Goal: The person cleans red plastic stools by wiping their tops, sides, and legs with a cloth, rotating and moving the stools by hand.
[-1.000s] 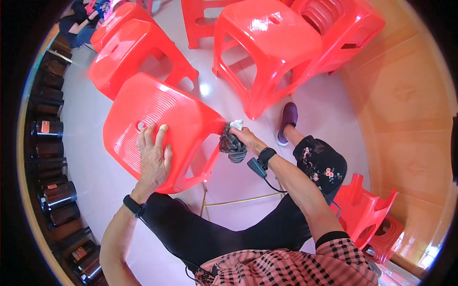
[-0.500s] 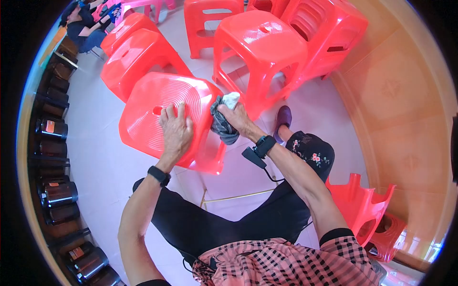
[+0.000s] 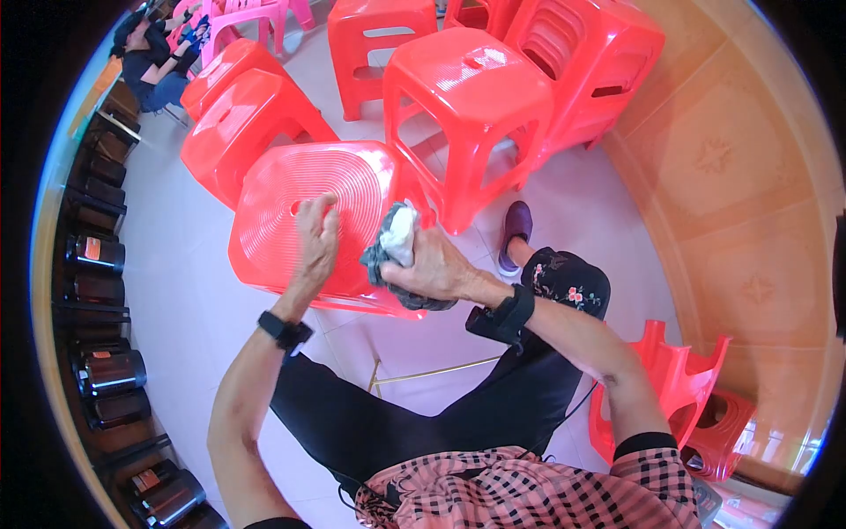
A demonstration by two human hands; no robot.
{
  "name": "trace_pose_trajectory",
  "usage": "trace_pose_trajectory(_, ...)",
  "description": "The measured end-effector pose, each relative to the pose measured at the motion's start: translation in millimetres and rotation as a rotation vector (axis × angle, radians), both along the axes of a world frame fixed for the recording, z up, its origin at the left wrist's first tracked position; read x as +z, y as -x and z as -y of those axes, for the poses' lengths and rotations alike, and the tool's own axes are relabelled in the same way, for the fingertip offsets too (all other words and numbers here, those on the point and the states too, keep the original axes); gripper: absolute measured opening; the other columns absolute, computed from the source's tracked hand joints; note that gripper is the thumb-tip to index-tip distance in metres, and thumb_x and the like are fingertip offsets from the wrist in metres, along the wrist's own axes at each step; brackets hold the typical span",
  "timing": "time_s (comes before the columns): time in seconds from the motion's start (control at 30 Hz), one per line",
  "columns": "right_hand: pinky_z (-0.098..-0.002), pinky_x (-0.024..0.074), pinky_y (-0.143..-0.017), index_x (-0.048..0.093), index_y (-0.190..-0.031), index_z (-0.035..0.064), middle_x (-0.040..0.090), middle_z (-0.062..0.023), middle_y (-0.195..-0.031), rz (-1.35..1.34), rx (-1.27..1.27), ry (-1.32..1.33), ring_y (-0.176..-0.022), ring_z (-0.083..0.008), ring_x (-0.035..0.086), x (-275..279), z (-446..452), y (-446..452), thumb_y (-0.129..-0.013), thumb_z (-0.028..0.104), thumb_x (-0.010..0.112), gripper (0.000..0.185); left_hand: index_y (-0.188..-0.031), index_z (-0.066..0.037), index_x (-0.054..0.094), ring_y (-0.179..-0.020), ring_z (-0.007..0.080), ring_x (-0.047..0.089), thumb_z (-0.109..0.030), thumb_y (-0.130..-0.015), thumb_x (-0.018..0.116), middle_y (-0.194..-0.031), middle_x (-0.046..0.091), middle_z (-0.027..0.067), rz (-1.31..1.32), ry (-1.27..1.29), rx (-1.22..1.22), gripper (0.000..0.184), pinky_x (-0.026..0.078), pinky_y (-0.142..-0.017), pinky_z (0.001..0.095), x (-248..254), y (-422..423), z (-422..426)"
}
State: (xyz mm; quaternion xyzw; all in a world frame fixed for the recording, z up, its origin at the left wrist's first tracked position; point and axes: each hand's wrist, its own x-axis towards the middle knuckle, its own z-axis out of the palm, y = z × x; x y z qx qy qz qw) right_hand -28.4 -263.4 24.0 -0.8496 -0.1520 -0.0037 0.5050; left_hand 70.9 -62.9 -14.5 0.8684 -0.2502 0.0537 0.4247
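A red plastic stool (image 3: 264, 242) with a ringed seat stands before my knees. My left hand (image 3: 317, 242) rests on its seat beside the small centre hole, fingers partly bent and apart; some fingertips are hard to see. At the stool's near right side, my right hand (image 3: 436, 264) is closed around a crumpled grey and white cloth (image 3: 398, 236). The cloth covers part of the stool's edge; whether it presses on the surface I cannot tell. Both wrists wear black bands.
Red stools (image 3: 233, 128) stand behind on the left, another stool (image 3: 471, 75) stands ahead, and stacked stools (image 3: 608, 53) lean near the wooden wall (image 3: 731, 176). Dark glossy containers (image 3: 110, 370) line the left shelf. An overturned stool (image 3: 656, 379) lies right. Another person (image 3: 150, 70) sits far left.
My right hand has moved toward me and slightly left with the cloth, turning at the wrist. My left hand has turned more edge-on over the seat.
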Motion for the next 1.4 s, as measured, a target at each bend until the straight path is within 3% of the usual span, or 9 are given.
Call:
trace_pose_trajectory(0.17,-0.0448,0.0494,-0.067,0.057,-0.09,-0.0008,0.059,-0.0219,-0.081,0.238,-0.276,0.137,-0.076,-0.0386,0.06,27,15,-69,-0.069,0.031,0.061,0.038,-0.126,-0.005,0.045,-0.118,0.0374,0.034,-0.021,-0.083,0.056,-0.129,0.038,0.0186,0.33,-0.542,0.028,0.048,0.029,-0.099,0.0471,11,6,-65)
trace_pose_trajectory(0.27,-0.0468,0.0491,-0.074,0.055,-0.1,-0.0035,0.058,-0.0252,-0.099,0.099,-0.331,0.45,-0.086,-0.0399,0.059,17,18,-129,-0.069,0.036,0.061,0.051,-0.127,-0.006,0.045,-0.121,0.0381,0.032,-0.025,-0.082,0.057,-0.131,0.037,0.017,0.279,-0.563,0.106,0.051,0.027,-0.101,0.0476,4,7,-66)
trace_pose_trajectory(0.3,-0.0475,0.0493,-0.074,0.054,-0.105,-0.0023,0.056,-0.0247,-0.101,0.263,-0.377,0.493,-0.086,-0.0401,0.059,-13,16,-147,-0.071,0.039,0.06,0.054,-0.126,-0.007,0.046,-0.12,0.0376,0.034,-0.027,-0.082,0.058,-0.131,0.039,0.0157,0.276,-0.547,0.119,0.05,0.027,-0.101,0.0479,3,7,-65)
trace_pose_trajectory(0.47,-0.049,0.0497,-0.067,0.052,-0.11,0.001,0.053,-0.0238,-0.098,0.178,-0.415,0.557,-0.082,-0.039,0.061,-21,1,-147,-0.072,0.038,0.062,0.054,-0.122,-0.008,0.051,-0.116,0.0364,0.038,-0.028,-0.081,0.059,-0.127,0.043,0.0156,0.286,-0.491,0.195,0.046,0.028,-0.1,0.0471,3,4,-62)
trace_pose_trajectory(0.53,-0.0467,0.0512,-0.063,0.037,-0.123,-0.0021,0.053,-0.0231,-0.096,0.255,-0.389,0.599,-0.076,-0.0383,0.062,-18,-4,-133,-0.072,0.032,0.065,0.067,-0.122,-0.009,0.051,-0.115,0.0347,0.039,-0.028,-0.081,0.059,-0.124,0.044,0.0151,0.299,-0.482,0.21,0.046,0.029,-0.099,0.0469,4,3,-61)
trace_pose_trajectory(0.67,-0.0446,0.0512,-0.059,0.048,-0.11,-0.005,0.051,-0.0227,-0.102,0.182,-0.272,0.578,-0.078,-0.0364,0.061,-10,-34,-62,-0.069,0.032,0.068,0.059,-0.122,-0.009,0.052,-0.115,0.0328,0.04,-0.028,-0.081,0.06,-0.123,0.045,0.0146,0.308,-0.496,0.241,0.046,0.03,-0.098,0.0459,-1,3,-61)
trace_pose_trajectory(0.97,-0.0393,0.0499,-0.055,0.052,-0.105,0.0014,0.045,-0.017,-0.092,0.439,-0.139,0.14,-0.078,-0.0324,0.058,-34,-34,24,-0.069,0.018,0.067,0.042,-0.124,-0.01,0.049,-0.117,0.0327,0.038,-0.032,-0.081,0.06,-0.124,0.043,0.0158,0.293,-0.517,0.31,0.049,0.028,-0.099,0.0474,-2,16,-56)
trace_pose_trajectory(1.2,-0.0367,0.0488,-0.051,0.048,-0.112,0.0003,0.047,-0.0138,-0.089,0.489,-0.437,0.01,-0.067,-0.0319,0.058,-63,-26,-1,-0.07,0.009,0.068,0.047,-0.13,-0.011,0.043,-0.119,0.0351,0.035,-0.04,-0.085,0.055,-0.127,0.041,0.0166,0.25,-0.636,0.474,0.055,0.026,-0.1,0.0503,-11,50,-45)
trace_pose_trajectory(1.4,-0.0415,0.0465,-0.078,0.04,-0.121,0.001,0.055,-0.0176,-0.099,0.243,-0.42,-0.238,-0.091,-0.0369,0.057,-77,-11,-44,-0.073,0.028,0.07,0.062,-0.131,-0.008,0.04,-0.116,0.0399,0.034,-0.043,-0.084,0.054,-0.124,0.038,0.0217,0.244,-0.693,0.52,0.06,0.027,-0.096,0.0541,-19,60,-36)
